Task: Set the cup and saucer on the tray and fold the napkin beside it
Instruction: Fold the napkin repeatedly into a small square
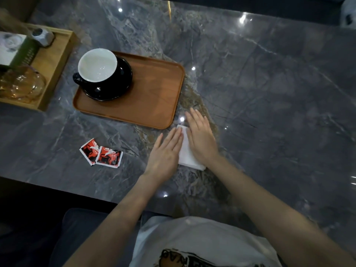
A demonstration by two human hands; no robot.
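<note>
A black cup (pixel 97 66) with a white inside stands on a black saucer (pixel 117 87) at the left end of the brown wooden tray (pixel 154 97). A white napkin (pixel 187 153), folded into a narrow strip, lies on the marble table just off the tray's near right corner. My left hand (pixel 165 153) lies flat with fingers apart, its fingertips pressing the napkin's left edge. On the napkin's right half, my right hand (pixel 201 138) also lies flat. Neither hand grips anything.
Two red and black sachets (pixel 102 154) lie on the grey marble table (pixel 269 83) left of my hands. A light wooden tray (pixel 55 60) at the far left holds an amber glass vessel (pixel 21 85), a box and a small grey object.
</note>
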